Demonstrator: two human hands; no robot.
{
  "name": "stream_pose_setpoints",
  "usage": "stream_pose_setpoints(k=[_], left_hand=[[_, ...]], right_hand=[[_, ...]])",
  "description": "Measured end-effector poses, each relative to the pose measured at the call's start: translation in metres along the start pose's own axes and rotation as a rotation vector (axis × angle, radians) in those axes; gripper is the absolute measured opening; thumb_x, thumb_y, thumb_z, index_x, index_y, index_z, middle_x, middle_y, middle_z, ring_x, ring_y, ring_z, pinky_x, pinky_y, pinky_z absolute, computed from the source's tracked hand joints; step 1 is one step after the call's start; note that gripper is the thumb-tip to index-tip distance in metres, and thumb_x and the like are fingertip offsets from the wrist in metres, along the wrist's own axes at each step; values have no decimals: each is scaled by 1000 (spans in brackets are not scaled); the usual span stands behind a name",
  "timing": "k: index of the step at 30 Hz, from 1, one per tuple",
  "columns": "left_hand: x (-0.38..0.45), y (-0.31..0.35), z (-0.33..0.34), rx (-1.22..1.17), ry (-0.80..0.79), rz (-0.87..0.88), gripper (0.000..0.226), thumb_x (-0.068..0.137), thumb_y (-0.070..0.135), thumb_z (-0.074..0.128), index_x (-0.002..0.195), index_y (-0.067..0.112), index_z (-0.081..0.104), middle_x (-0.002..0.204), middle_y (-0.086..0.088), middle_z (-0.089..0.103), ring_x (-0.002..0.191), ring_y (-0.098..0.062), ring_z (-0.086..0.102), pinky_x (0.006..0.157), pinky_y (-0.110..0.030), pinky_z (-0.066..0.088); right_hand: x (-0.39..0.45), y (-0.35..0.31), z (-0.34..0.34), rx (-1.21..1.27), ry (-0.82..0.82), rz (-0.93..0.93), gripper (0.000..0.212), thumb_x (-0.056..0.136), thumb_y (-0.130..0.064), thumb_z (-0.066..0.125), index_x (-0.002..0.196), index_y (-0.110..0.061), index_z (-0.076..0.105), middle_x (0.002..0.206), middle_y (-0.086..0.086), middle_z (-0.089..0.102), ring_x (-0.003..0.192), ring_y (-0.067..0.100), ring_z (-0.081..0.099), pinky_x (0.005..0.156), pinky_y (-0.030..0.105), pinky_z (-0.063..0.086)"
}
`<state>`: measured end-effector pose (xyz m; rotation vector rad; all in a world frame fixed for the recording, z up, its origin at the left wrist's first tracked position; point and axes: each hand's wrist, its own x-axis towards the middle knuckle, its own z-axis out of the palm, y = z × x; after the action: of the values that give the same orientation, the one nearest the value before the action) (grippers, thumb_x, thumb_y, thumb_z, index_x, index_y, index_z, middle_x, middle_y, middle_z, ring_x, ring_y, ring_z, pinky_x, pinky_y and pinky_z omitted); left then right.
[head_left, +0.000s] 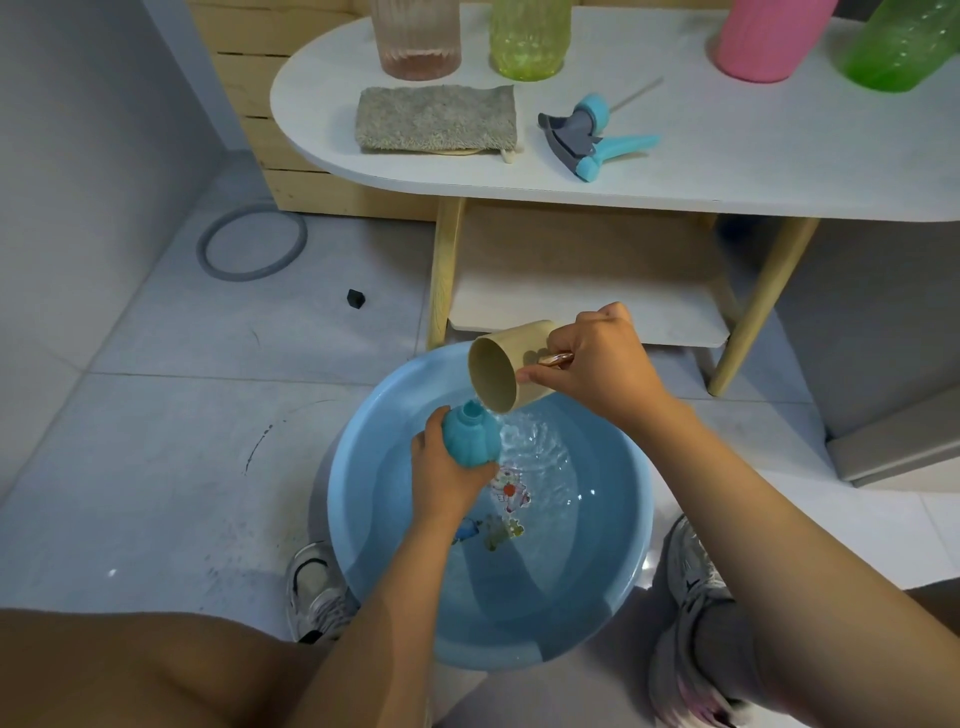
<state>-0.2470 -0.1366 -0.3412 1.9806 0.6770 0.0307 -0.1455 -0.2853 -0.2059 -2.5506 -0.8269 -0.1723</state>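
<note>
Left hand (451, 480) wraps fingers round small teal bottle (471, 435), neck up over blue basin (363, 467) so spill falls back in; right hand (597, 364) pinches handle of beige cup (501, 366), tipped to pour at the neck

Grey tiled floor (171, 415), white wooden-legged table (727, 171)

Bare forearms, no sleeves – grey-white sneakers (317, 592) – grey sock (727, 644) on right foot
</note>
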Motion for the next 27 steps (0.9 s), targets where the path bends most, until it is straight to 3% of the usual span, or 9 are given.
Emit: stream_pose_setpoints(k=[8, 17, 27], left_hand=[[1, 1, 1, 5, 17, 9, 92, 60, 20, 87, 137, 24, 36, 129, -5, 42, 113, -22, 48, 94, -36, 47], [1, 2, 2, 32, 20, 6, 93, 61, 20, 86, 138, 23, 34, 130, -7, 40, 115, -24, 48, 89, -30, 42], [0, 2, 3, 37, -6, 6, 94, 61, 20, 87, 138, 25, 33, 129, -4, 40, 115, -23, 48, 91, -32, 44]], right_hand=[[-1, -2, -1, -43, -1, -18, 44, 73, -49, 71, 66, -5, 65, 56, -2, 47, 61, 16, 37, 77, 24, 19], [-1, -7, -4, -57, 1, -43, 33, 72, -45, 74, 70, -12, 70, 56, -9, 38, 63, 12, 32, 75, 19, 13], [0, -8, -2, -115, 6, -77, 33, 72, -47, 73, 73, -14, 72, 60, -4, 45, 62, 13, 32, 74, 20, 12]])
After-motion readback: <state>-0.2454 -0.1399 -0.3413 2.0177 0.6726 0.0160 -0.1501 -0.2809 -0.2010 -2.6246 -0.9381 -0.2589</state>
